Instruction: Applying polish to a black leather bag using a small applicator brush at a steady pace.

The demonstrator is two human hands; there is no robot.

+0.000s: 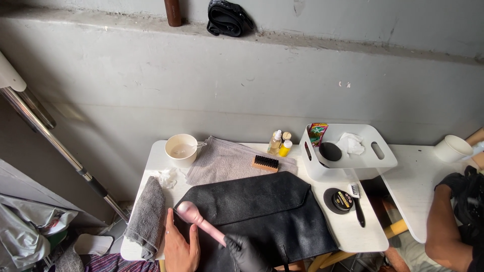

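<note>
A black leather bag (262, 211) lies flat on the white table (353, 229). My right hand (247, 252), in a black glove, grips the handle of a pink round-headed brush (196, 217) whose head rests at the bag's left edge. My bare left hand (180, 247) lies flat on the table's front edge, just left of the bag and below the brush head, fingers together, holding nothing.
A grey cloth (147, 216), grey towel (227, 161) with a wooden brush (265, 163), a white cup (181, 149), small bottles (280, 142), a white basket (348, 151), a polish tin (343, 200) and a black toothbrush (358, 204) are about. Another person's gloved arm (446, 221) is at right.
</note>
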